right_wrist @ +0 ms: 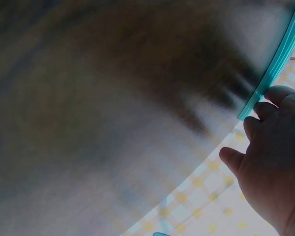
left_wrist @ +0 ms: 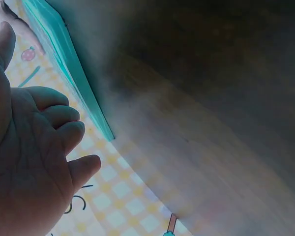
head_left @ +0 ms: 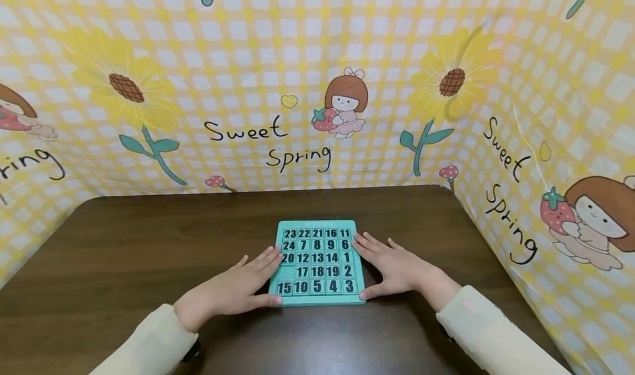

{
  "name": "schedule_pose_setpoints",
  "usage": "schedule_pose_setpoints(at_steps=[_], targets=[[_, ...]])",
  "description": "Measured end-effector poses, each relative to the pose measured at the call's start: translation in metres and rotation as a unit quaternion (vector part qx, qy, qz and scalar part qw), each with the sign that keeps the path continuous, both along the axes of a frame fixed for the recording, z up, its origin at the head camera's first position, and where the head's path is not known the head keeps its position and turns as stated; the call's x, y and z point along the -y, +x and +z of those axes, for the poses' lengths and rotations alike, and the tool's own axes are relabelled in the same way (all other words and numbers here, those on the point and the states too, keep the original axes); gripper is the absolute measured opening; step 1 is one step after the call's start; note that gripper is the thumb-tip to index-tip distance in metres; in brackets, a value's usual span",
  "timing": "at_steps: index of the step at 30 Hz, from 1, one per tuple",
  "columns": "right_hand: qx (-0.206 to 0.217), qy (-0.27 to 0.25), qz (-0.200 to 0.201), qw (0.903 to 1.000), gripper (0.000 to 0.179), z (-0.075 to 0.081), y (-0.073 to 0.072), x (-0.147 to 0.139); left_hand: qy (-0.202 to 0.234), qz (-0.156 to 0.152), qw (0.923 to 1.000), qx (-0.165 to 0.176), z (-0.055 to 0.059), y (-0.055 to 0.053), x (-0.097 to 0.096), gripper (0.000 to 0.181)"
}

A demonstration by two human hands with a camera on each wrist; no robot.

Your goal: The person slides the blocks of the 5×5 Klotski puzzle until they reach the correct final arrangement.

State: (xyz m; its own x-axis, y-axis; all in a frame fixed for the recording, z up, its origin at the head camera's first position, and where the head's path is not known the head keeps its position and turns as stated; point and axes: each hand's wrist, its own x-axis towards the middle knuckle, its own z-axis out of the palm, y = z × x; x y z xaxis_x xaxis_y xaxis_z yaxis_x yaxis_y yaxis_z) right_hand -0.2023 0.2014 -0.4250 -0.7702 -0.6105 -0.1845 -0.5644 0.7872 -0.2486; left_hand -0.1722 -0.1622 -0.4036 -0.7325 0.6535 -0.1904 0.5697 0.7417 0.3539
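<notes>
Left hand (head_left: 238, 288) and right hand (head_left: 395, 266) (each grip uncurled, fingers straight) touch the teal number puzzle (head_left: 317, 264)

turquoise square plastic number board (head_left: 322, 301) | turquoise black-digit tiles (head_left: 318, 258) | dark-brown wood-grain tabletop (head_left: 149, 242) | yellow-and-white checked, sunflower-print cloth (head_left: 387, 22) | cream sleeves (head_left: 154, 339)

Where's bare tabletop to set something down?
Free: dark brown wooden table outward of the left hand and right hand; behind the teal square number-tile puzzle, up to the yellow-checked fabric backdrop; in front, between cream sleeves. Crowded: the puzzle's left and right edges, where both hands rest.
</notes>
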Motion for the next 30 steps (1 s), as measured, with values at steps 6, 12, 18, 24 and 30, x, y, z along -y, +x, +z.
schedule_pose_setpoints(at_steps=[6, 12, 18, 24, 30], targets=[[0.002, 0.000, 0.003, 1.0000, 0.113, -0.002, 0.000, 0.001, -0.003, -0.004, 0.9999, 0.009, -0.007, -0.001, -0.002, 0.093], [0.001, -0.001, 0.000, 1.0000, 0.113, 0.001, 0.000, 0.000, -0.004, -0.001, 1.0000, 0.006, -0.006, 0.003, -0.004, 0.093], [0.003, 0.003, -0.001, 1.0000, 0.112, 0.002, 0.000, 0.000, -0.007, 0.000, 0.9999, 0.013, -0.003, 0.011, -0.005, 0.092], [0.002, 0.004, -0.002, 1.0000, 0.112, 0.003, 0.000, 0.000, -0.009, -0.003, 0.9999, 0.012, -0.004, 0.019, -0.006, 0.092], [0.002, 0.002, -0.001, 1.0000, 0.112, 0.002, 0.001, 0.000, -0.011, -0.004, 0.9998, 0.013, -0.004, 0.024, -0.004, 0.092]])
